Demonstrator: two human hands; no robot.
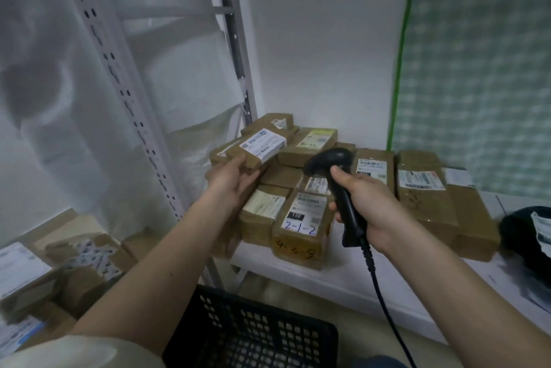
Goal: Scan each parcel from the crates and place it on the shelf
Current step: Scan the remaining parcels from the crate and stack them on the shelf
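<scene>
My left hand [231,181] grips a small brown cardboard parcel [256,148] with a white label, held at the left end of a pile of parcels on the white shelf [351,275]. My right hand [362,203] holds a black corded barcode scanner [331,162] by its handle. The scanner's head points left toward the held parcel. Below, the black plastic crate [253,335] shows its lattice wall.
Several brown parcels [301,227] lie stacked on the shelf, one marked 2-1-2. A white perforated shelf upright [125,90] rises at the left. More boxes [74,266] sit at lower left. A dark bag [527,239] lies at the shelf's right end.
</scene>
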